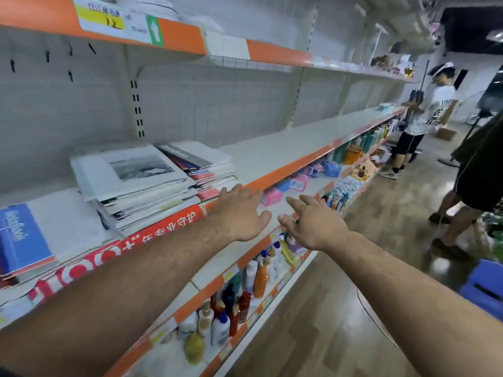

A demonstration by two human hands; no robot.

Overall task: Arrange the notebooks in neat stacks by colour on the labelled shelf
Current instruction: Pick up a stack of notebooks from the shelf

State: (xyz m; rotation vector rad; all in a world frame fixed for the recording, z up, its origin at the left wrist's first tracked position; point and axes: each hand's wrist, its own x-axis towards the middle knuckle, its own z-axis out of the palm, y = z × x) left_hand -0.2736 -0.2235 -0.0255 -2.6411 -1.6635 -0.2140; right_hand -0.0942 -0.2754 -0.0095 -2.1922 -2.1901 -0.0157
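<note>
On the middle shelf lie three groups of notebooks. A white stack with a grey picture on top sits in the middle, a mixed stack with red edges lies just right of it, and a blue notebook lies at the far left. My left hand reaches out with fingers spread, just in front of the shelf's orange edge, right of the stacks, holding nothing. My right hand is stretched out beside it, fingers straight and empty.
A red banner hangs along the shelf edge. Bottles and pink packs fill the lower shelves. An upper shelf carries a yellow price label. Two people stand in the aisle at the right, near a blue stool.
</note>
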